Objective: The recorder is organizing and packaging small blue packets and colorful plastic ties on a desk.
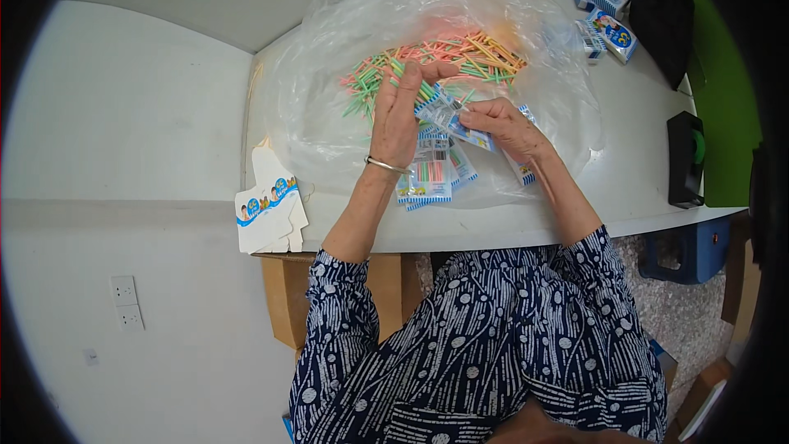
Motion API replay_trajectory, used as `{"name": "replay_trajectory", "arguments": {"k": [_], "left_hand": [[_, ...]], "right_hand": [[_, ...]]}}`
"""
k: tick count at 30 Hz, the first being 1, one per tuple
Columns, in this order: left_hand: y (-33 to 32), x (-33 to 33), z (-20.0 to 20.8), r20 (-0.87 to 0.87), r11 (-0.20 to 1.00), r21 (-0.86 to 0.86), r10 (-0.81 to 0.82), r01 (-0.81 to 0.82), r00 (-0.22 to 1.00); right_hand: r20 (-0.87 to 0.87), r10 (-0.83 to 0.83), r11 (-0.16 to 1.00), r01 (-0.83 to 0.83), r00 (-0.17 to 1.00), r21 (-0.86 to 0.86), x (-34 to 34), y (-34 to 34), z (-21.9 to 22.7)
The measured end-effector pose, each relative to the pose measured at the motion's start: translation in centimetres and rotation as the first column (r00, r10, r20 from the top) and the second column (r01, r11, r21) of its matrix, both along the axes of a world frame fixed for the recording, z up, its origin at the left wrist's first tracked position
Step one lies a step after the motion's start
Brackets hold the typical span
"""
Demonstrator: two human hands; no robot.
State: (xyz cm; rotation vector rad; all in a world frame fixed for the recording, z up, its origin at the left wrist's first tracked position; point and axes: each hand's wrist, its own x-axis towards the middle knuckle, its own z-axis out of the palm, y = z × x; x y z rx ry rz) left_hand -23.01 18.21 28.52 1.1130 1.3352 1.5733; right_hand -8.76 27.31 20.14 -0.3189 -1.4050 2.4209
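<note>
I sit at a white rectangular table [625,189] that butts against a plain white wall on my left. A large crumpled clear plastic sheet [329,107] covers most of the tabletop in front of me. On it, toward the far side, lies a loose heap of thin pink, green and orange sticks [485,53]. Nearer to me, on the same sheet, is a small pile of flat blue-and-white striped cardboard boxes [431,181], overlapping one another. At the table's left edge, flattened white carton blanks with blue print [267,214] lean over the side. At the far right stands a black bag [662,12], with more small blue-and-white boxes [612,33] beside it, and a black tape dispenser [685,156] near the right edge.

My left hand [399,111], a metal bangle on its wrist, has the fingers curled around a bundle of sticks, palm turned right. My right hand [505,127] pinches one small blue-and-white striped box [448,115], held just beside the left hand, above the pile.
</note>
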Motion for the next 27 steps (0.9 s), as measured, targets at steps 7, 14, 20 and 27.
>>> {"name": "replay_trajectory", "arguments": {"k": [7,14,20,27], "left_hand": [[-0.9,-0.9,-1.4,-0.296,0.997,-0.031,-0.072,0.066,0.952],[-0.5,-2.0,-0.9,-0.428,0.994,-0.113,-0.052,0.004,0.902],[0.6,-0.9,-0.5,-0.376,0.999,-0.033,-0.052,0.042,0.925],[1.4,-3.7,-3.2,-0.304,0.983,-0.164,-0.134,0.087,0.943]], "right_hand": [[0.023,-0.076,0.993,0.074,0.997,0.089,0.3,-0.4,0.1],[-0.038,-0.123,0.981,0.127,0.992,0.144,0.2,-0.3,0.8],[0.008,-0.146,0.956,0.139,0.989,0.258,1.0,-0.5,2.5],[0.217,-0.184,0.943,0.11,0.959,0.314,4.0,1.8,0.1]]}}
